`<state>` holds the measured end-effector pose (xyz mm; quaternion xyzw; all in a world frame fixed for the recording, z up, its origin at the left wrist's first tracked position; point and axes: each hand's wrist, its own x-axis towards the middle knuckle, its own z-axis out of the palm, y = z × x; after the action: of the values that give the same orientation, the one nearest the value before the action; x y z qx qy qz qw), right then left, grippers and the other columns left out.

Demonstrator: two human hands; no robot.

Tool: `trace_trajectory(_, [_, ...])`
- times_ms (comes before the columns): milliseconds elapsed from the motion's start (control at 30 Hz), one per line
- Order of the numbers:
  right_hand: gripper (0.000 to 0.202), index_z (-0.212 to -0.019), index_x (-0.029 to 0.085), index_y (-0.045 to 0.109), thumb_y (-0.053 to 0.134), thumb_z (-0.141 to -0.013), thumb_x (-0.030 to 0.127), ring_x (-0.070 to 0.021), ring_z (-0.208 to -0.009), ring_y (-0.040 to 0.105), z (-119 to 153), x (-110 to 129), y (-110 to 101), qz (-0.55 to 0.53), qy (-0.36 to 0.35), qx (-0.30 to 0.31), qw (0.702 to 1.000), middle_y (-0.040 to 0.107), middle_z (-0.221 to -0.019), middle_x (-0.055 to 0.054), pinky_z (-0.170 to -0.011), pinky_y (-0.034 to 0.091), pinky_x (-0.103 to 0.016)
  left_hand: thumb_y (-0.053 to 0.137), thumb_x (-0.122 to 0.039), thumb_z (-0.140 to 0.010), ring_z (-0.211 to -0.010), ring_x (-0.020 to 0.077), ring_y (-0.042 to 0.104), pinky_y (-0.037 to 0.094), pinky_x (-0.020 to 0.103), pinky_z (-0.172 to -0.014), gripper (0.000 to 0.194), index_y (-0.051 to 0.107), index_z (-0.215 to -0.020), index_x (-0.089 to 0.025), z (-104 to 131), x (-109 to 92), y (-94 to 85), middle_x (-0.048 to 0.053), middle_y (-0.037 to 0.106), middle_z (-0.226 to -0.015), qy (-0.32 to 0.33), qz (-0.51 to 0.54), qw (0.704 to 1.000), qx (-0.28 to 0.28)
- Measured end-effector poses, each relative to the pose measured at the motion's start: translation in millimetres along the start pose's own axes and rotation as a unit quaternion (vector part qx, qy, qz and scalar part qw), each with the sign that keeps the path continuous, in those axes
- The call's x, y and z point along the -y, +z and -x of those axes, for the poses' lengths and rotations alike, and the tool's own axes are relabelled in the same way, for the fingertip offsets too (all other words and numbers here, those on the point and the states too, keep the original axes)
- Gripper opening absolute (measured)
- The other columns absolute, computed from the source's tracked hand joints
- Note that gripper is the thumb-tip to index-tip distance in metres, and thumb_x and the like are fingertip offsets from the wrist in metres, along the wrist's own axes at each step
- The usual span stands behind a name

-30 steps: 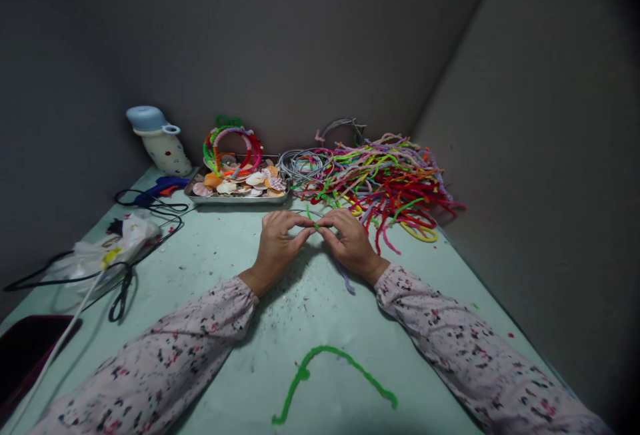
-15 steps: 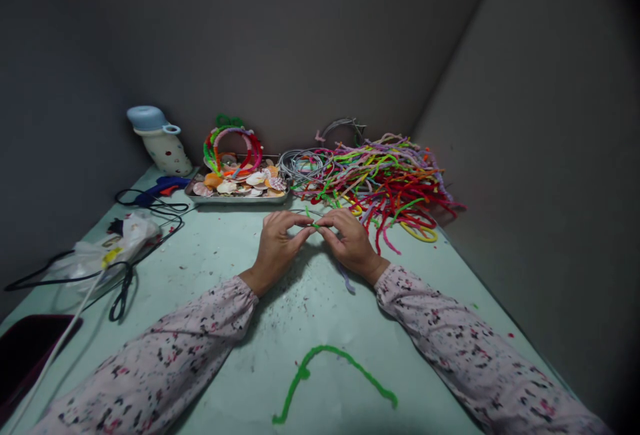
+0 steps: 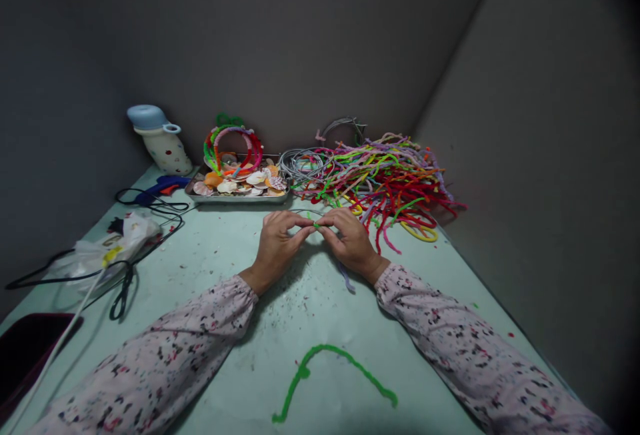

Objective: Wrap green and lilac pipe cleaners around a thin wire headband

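Observation:
Between my two hands is a small bit of green pipe cleaner (image 3: 315,225), with one short end sticking up behind the fingertips. My left hand (image 3: 281,241) pinches it between thumb and forefinger from the left. From the other side my right hand (image 3: 350,241) pinches it too, and the fingertips nearly meet. Most of the held piece is hidden by the fingers. A thin grey wire shows just behind them. A lilac pipe cleaner (image 3: 347,279) pokes out below my right hand. Closer to me, a bent green pipe cleaner (image 3: 345,353) lies in an arch on the table.
A metal tray (image 3: 240,199) of seashells and colourful hoops stands at the back. Right of it are coiled grey wire (image 3: 303,167) and a heap of pipe cleaners (image 3: 390,175). At left are a bottle (image 3: 163,145), a plastic bag (image 3: 125,241) and black cables (image 3: 120,298).
The upright green end behind the fingertips sits slightly lower than before. Both hands keep their place and pinch; nothing else has visibly moved.

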<state>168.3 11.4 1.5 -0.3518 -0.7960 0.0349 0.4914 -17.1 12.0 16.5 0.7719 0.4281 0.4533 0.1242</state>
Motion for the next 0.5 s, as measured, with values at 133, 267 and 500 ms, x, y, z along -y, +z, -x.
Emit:
trace_trajectory(133, [0.009, -0.096, 0.020, 0.064, 0.057, -0.091, 0.023, -0.0215, -0.091, 0.058, -0.1, 0.1, 0.4, -0.001, 0.000, 0.002, 1.000, 0.067, -0.089, -0.006, -0.084, 0.048, -0.040, 0.072, -0.030, -0.081, -0.089, 0.0190, 0.063, 0.040, 0.036, -0.089, 0.009, 0.071, -0.087, -0.023, -0.4, -1.2, 0.0, 0.001, 0.072, -0.088, 0.007, 0.002, 1.000, -0.003])
trace_trajectory(267, [0.009, -0.097, 0.022, 0.064, 0.057, -0.092, 0.024, -0.0215, -0.091, 0.058, 0.1, -0.1, 0.5, -0.001, 0.004, 0.006, 1.000, 0.067, -0.090, -0.006, -0.084, 0.048, -0.040, 0.071, -0.029, -0.081, -0.089, 0.0186, 0.063, 0.040, 0.036, -0.088, 0.009, 0.070, -0.087, -0.023, 0.3, -1.9, 0.2, 0.001, 0.072, -0.089, 0.014, 0.004, 1.000, -0.016])
trace_trajectory(500, [0.009, -0.097, 0.021, 0.064, 0.057, -0.091, 0.023, -0.0216, -0.090, 0.059, -0.2, -0.1, 0.3, 0.002, -0.005, 0.000, 1.000, 0.066, -0.089, -0.006, -0.083, 0.048, -0.040, 0.071, -0.028, -0.081, -0.087, 0.0188, 0.063, 0.040, 0.036, -0.088, 0.007, 0.070, -0.084, -0.022, -0.5, -1.4, 0.8, 0.000, 0.071, -0.086, 0.012, -0.004, 1.000, -0.009])
